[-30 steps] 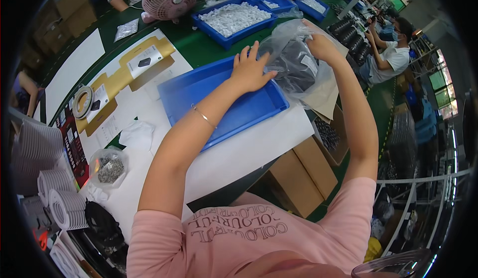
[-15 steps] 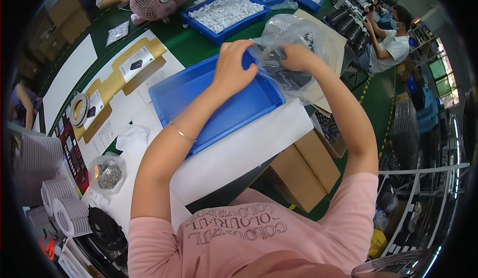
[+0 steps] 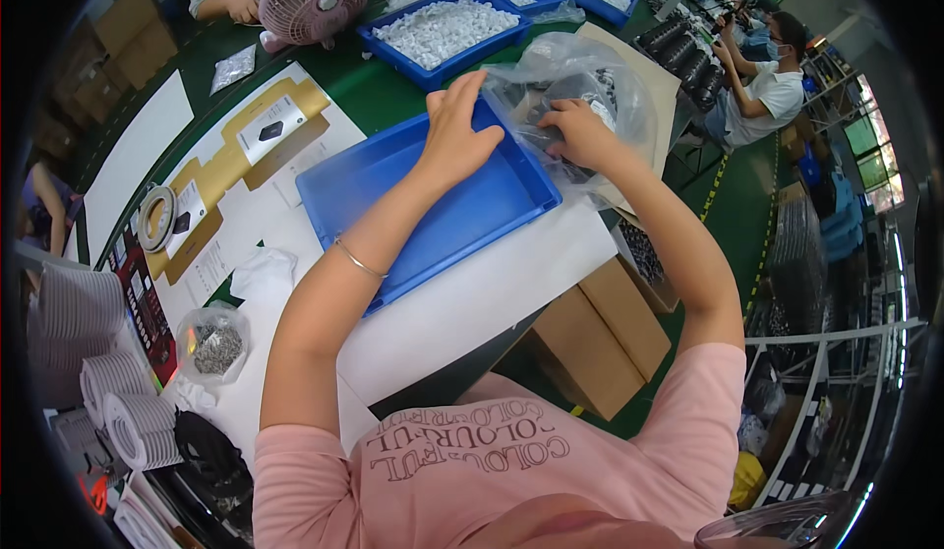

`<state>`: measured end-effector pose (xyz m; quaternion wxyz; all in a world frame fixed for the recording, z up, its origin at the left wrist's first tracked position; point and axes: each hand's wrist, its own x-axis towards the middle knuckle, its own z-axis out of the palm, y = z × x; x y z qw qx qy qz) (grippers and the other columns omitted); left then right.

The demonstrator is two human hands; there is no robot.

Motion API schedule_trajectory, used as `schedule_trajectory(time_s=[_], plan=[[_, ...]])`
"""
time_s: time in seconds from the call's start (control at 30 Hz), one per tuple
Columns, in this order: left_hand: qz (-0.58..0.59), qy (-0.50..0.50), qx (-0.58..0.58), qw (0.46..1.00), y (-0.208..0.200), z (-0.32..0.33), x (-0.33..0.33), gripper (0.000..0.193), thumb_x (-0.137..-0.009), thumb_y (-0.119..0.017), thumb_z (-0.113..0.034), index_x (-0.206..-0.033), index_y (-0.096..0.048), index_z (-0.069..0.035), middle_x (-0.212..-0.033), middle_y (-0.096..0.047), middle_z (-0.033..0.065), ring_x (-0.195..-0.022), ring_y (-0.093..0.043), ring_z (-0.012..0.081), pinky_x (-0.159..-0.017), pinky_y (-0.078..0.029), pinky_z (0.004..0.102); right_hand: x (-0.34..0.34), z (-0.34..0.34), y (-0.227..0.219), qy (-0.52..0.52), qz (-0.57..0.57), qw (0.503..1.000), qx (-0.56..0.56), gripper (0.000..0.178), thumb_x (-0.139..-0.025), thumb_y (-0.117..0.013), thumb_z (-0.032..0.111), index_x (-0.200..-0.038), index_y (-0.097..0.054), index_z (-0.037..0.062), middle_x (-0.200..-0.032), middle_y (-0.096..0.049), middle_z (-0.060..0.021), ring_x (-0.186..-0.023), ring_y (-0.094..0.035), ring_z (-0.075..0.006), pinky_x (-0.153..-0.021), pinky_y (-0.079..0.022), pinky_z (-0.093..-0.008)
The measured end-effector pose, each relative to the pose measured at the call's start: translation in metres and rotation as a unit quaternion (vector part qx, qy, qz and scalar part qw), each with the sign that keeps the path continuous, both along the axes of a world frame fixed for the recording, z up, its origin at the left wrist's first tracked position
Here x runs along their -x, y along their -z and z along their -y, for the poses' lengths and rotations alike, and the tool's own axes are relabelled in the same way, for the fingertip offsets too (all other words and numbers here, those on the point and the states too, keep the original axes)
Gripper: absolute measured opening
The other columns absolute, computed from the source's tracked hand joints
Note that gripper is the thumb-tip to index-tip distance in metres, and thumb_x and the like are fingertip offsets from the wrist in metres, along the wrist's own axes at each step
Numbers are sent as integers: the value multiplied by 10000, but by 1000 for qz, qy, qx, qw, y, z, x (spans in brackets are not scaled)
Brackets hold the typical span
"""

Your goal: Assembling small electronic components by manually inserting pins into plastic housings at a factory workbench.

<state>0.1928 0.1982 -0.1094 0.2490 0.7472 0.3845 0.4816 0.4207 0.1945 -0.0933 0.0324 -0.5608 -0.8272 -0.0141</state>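
Observation:
A shallow blue tray [image 3: 393, 225] lies tilted across the white-covered table in front of me, with no parts seen in it. My left hand [image 3: 460, 131] is over its far right corner, thumb apart from the stretched fingers, the fingertips next to the edge of a clear plastic bag [image 3: 629, 121]. Dark and metallic-looking pieces show through the bag, too blurred to name. My right hand [image 3: 582, 136] is at the bag's near side with its fingers curled in on the crumpled film; what lies under the fingertips is partly hidden.
Beyond the tray stands a blue bin [image 3: 447, 33] of small white parts, beside a pink fan [image 3: 313, 0]. Flattened gold cartons [image 3: 270, 131], a tape roll [image 3: 156, 218] and a bag of small metal parts [image 3: 213, 343] lie left. Cardboard boxes [image 3: 595, 338] stand below the table edge; co-workers sit beyond.
My right hand has drawn back slightly toward me and left, out from under the plastic. The bag has spread and shifted. My left fingers have straightened and moved a little left.

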Motion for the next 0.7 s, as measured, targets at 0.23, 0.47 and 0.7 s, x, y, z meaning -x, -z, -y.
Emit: schedule_trajectory(time_s=[0.23, 0.47, 0.7], plan=[[9, -11, -32, 999, -26, -2, 16, 751, -637, -643, -183, -1330, -401, -28, -1348, -407, 150, -1117, -356, 343, -1010, -291, 380, -7, -2, -25, 28, 72, 994, -76, 123, -702, -544, 26, -811, -602, 32, -816, -613, -183, -815, -598, -367, -704, -465, -446], [17, 29, -47, 998, -20, 6, 13, 761, -628, -655, -195, -1323, -399, -18, -1344, -407, 147, -1115, -367, 341, -1000, -309, 384, -27, 29, -52, 43, 33, 989, -138, 145, -748, -487, 12, -839, -597, 34, -849, -620, -175, -837, -596, -368, -730, -464, -437], [-11, 102, 3, 995, -30, 22, 3, 788, -643, -643, -135, -1371, -349, -64, -1392, -360, 133, -1192, -329, 331, -1038, -281, 382, -43, 30, -85, 56, -73, 972, -219, 282, -621, -537, -96, -860, -586, 46, -836, -612, -169, -838, -585, -371, -706, -452, -418]])
